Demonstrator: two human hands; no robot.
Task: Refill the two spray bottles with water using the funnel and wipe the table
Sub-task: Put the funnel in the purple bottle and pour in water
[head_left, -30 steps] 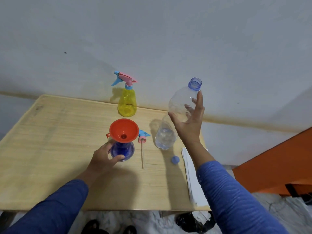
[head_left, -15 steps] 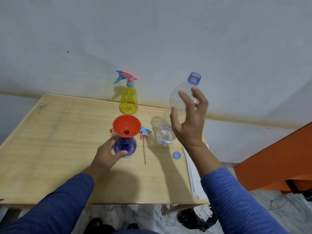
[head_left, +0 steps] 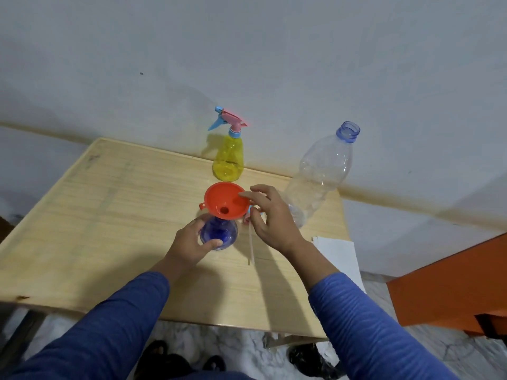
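On the wooden desk [head_left: 109, 215] the left hand [head_left: 189, 244] gripped the blue spray bottle [head_left: 219, 233], its fingers and thumb curled round the rounded body. An orange funnel [head_left: 226, 200] sat in the bottle's neck, upright. The right hand [head_left: 270, 218] reached to the funnel's right rim, fingers loosely spread and bent, the forefinger tip touching or just at the rim; it held nothing that I could see. Behind the funnel, near the wall, stood the yellow spray bottle [head_left: 228, 157] with its pink and blue trigger head on. To the right the clear water bottle [head_left: 319, 174] stood uncapped, nearly empty. A loose spray head [head_left: 248, 219] with its tube lay beside the blue bottle, partly hidden by the right hand. White paper [head_left: 338, 256] lay at the desk's right edge.
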